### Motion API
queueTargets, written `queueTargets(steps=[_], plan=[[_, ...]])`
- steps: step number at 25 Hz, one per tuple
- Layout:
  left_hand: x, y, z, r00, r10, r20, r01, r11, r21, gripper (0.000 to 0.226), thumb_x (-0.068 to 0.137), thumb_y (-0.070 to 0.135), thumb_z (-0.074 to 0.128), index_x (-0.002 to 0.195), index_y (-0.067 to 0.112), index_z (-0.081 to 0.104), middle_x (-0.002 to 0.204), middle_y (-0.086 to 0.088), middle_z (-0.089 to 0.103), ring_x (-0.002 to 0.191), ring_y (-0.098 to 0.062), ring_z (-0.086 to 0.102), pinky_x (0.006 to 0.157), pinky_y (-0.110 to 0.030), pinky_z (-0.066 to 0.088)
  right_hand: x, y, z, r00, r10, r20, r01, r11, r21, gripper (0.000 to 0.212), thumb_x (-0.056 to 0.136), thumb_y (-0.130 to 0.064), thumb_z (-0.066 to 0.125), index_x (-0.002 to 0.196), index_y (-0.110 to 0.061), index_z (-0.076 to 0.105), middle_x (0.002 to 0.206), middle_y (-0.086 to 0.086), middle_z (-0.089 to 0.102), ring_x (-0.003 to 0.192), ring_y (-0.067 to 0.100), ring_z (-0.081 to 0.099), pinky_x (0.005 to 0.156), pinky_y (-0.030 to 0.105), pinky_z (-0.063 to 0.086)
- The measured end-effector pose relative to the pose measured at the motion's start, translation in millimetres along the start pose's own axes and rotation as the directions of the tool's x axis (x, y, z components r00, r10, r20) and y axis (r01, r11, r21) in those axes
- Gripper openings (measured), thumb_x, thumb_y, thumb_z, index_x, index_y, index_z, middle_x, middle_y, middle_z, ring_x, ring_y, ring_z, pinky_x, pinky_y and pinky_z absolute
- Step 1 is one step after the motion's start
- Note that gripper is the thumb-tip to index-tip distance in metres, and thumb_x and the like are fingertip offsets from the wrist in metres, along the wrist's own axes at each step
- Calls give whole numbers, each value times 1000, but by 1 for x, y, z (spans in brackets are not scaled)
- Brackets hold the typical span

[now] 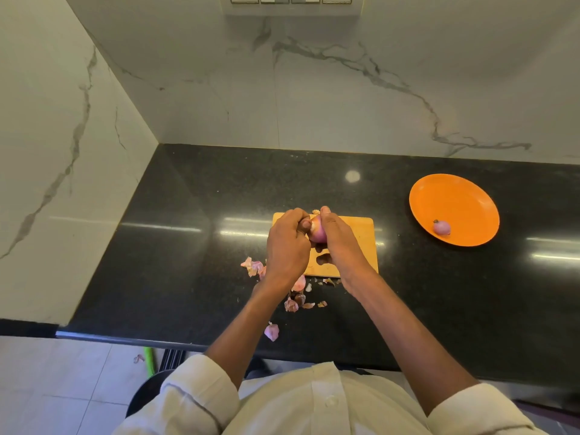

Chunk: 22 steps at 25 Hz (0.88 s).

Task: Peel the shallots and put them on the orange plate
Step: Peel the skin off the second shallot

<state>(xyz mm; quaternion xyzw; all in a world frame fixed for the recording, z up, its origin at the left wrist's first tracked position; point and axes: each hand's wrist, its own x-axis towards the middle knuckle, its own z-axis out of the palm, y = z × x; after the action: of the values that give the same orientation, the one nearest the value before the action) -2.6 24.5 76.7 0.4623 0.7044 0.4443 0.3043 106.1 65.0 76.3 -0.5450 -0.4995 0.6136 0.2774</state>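
Note:
A pink-purple shallot point(317, 232) is held above the wooden cutting board point(361, 243). My right hand point(337, 243) grips it from the right side, fingers curled round it. My left hand point(287, 241) holds its left end, with the thumb pressed against the skin. One peeled shallot point(442, 227) lies on the orange plate point(455, 196) at the right of the counter.
Loose shallot skins point(252, 266) lie scattered on the black counter point(188, 246) left of and in front of the board, one piece point(271, 331) near the counter's front edge. Marble walls close the back and left. Tiled floor lies below.

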Motion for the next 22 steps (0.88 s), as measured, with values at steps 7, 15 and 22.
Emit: queueTargets(steps=[7, 15, 22], plan=[[4, -4, -2, 935, -352, 35, 343, 877, -338, 30, 115, 18, 41, 103, 10, 67, 103, -19, 74, 93, -32, 73, 81, -47, 61, -4, -5, 9, 993, -120, -18, 119, 993, -13, 56, 112, -54, 31, 110, -10, 66, 79, 5, 63, 65, 7, 57, 56, 22, 44], [-10, -8, -23, 999, -44, 7, 45, 963, -266, 16, 105, 16, 69, 118, 18, 77, 109, 3, 78, 106, -12, 74, 94, -30, 61, 1, -4, 7, 998, 22, -59, -21, 999, 30, 66, 107, -67, 31, 112, -9, 62, 79, 4, 62, 69, 13, 57, 57, 28, 47], [-12, -5, -29, 997, -53, -53, 41, 977, -211, 14, 96, 15, 80, 110, 14, 81, 99, 3, 81, 90, -13, 79, 82, -34, 66, -4, -8, 14, 1000, -2, -4, 2, 999, 34, 59, 111, -60, 27, 113, -20, 70, 87, 5, 63, 78, 14, 57, 62, 29, 48]])
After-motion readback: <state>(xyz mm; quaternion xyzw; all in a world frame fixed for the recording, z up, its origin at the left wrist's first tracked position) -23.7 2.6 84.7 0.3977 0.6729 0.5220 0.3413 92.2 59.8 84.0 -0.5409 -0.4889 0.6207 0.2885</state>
